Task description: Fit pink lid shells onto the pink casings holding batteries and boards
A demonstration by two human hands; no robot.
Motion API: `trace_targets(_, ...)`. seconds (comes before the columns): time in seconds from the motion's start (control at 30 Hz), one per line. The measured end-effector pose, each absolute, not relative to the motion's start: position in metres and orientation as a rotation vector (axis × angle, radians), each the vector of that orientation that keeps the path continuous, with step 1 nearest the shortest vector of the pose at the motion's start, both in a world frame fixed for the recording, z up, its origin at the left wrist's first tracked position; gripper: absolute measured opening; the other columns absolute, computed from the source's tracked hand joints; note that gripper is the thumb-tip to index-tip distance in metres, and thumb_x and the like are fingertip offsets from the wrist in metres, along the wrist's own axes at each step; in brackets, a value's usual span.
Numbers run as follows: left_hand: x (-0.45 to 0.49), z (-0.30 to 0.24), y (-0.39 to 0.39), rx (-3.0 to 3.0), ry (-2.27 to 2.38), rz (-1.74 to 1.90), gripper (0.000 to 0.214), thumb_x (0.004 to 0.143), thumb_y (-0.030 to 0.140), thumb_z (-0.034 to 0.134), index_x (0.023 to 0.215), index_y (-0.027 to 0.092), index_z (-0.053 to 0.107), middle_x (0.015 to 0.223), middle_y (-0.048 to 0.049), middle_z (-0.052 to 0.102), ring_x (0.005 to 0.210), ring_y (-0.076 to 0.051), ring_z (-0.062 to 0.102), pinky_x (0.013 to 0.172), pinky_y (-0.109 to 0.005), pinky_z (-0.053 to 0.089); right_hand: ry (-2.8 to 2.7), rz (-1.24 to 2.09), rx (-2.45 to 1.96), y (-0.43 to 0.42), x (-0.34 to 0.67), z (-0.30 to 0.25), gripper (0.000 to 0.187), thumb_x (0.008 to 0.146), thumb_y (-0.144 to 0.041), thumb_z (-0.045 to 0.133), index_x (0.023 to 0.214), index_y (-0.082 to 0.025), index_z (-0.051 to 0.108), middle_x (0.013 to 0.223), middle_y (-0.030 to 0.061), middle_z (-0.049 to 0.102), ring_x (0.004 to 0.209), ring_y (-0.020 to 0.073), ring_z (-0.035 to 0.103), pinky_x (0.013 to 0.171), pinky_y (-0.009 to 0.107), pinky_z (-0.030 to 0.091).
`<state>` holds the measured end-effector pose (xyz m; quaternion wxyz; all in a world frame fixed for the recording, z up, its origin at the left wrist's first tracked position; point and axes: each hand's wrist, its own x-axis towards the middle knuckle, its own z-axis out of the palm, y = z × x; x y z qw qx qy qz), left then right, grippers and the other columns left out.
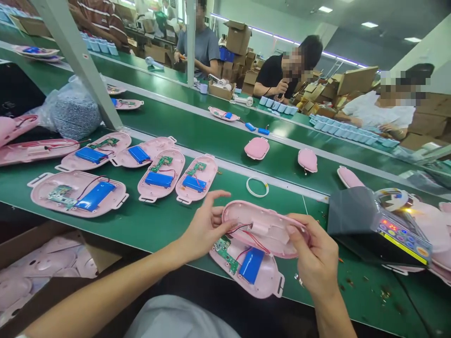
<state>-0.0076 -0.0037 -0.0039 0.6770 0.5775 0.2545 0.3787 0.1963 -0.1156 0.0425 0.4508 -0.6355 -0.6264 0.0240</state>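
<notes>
A pink plastic shell half [262,230], inner side toward me, is tilted above the table. My right hand [315,253] grips its right end, with the thumb inside the rim. At its left end is my left hand [202,227], thumb over the inner side by the red and black wires [243,227] and index finger stretched out. Whether the thumb also presses on the wires is hard to tell. Beneath lies another pink shell half [269,277] holding a green circuit board [227,256] and a blue battery pack [251,265], partly covered by the raised one.
Several opened pink shells [79,193] with boards and batteries lie to the left. A white ring [257,187] lies ahead. On the right stands a black tape dispenser-like machine [373,230] with a red display. A carton [95,253] of pink parts sits lower left. Co-workers sit across the belt [218,141].
</notes>
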Motion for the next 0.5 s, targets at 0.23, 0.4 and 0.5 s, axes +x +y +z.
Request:
trace_targets(0.23,-0.003,0.001,-0.006,1.422,0.615,0.738,0.03,0.086,0.031,0.069,0.109,0.017,0.055,0.091,-0.0042,0.073,0.075,-0.016,0.072,0.066,-0.024,0.057,-1.93,0.003,-1.875,-0.08,0.171,0.06,0.026,0.089,-0.038,0.065,0.11,-0.021,0.064,0.098,0.0027,0.067,0.089,0.0205,0.06,0.082,0.032,0.042)
trace_targets(0.4,-0.006,0.007,-0.006,1.515,0.625,0.686,0.035,0.087,0.032,0.067,0.113,0.02,0.046,0.086,-0.0011,0.071,0.068,-0.014,0.066,0.059,-0.022,0.051,-1.952,0.404,-2.027,-0.059,0.169,0.059,0.014,0.089,-0.03,0.064,0.084,-0.019,0.058,0.074,-0.0028,0.06,0.066,0.0122,0.048,0.059,0.024,0.025)
trace_targets(0.5,-0.008,0.014,0.001,1.542,0.617,0.587,0.029,0.087,0.035,0.066,0.108,0.018,0.054,0.083,-0.0005,0.069,0.069,-0.014,0.063,0.06,-0.021,0.049,-1.97,0.374,-2.034,-0.053,0.166,0.061,0.013,0.089,-0.025,0.062,0.081,-0.018,0.055,0.072,-0.0025,0.058,0.066,0.0121,0.046,0.06,0.025,0.023)
